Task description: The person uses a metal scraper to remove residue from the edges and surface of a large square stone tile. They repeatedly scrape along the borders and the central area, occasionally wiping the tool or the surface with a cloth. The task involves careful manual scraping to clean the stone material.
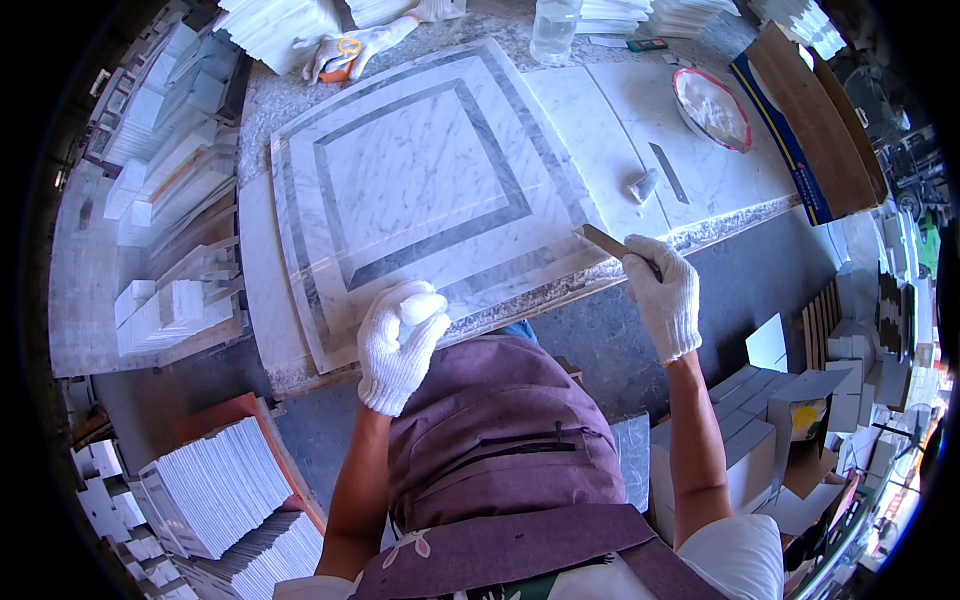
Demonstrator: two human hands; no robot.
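My right hand [663,298], in a white knit glove, grips a flat, narrow grey-brown blade [604,242]; its tip points left over the panel's front right corner. My left hand [398,345], also gloved in white, is held at the front edge of the panel with its fingers curled in. Whatever those fingers may hold is hidden. Between and beyond the hands, a square marble panel [420,175] lies flat on the bench. It is white with grey veins and has inlaid grey bands forming two frames, one inside the other.
On the bench's right lie a red-rimmed bowl of white paste [712,108], a dark grey strip [668,172], a small grey lump [643,186] and an open cardboard box [815,125]. At the back are spare gloves [365,45] and a clear container [555,30]. Tile stacks [215,485] stand lower left.
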